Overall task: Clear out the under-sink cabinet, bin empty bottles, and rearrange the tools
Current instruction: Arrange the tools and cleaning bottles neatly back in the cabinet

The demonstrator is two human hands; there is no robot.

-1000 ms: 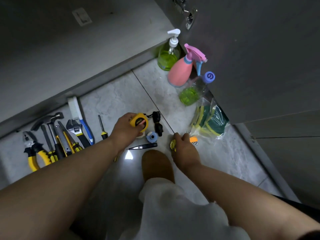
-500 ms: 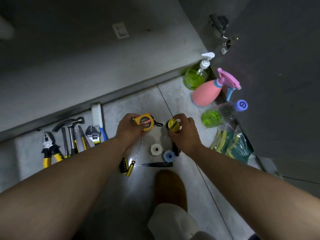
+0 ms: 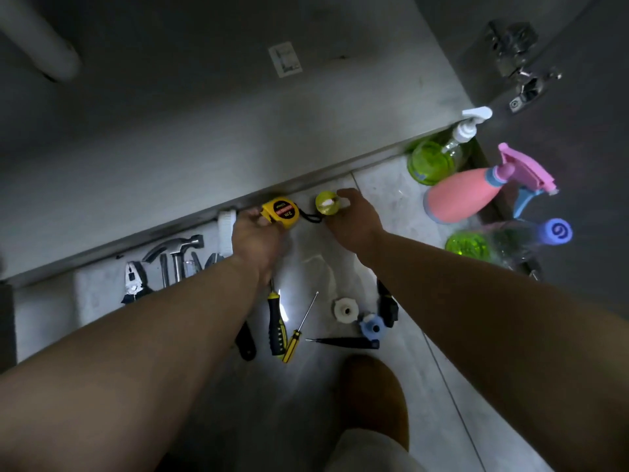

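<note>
Right now both hands sit at the cabinet's front lip [image 3: 170,229]. The left hand [image 3: 258,240] grips a yellow tape measure [image 3: 282,212]; just beside it the right hand [image 3: 354,223] pinches a small round yellow-green object [image 3: 326,203]. The cabinet floor [image 3: 204,131] lies straight ahead, and the hammer [image 3: 177,248] lies nearer the left hand.
</note>
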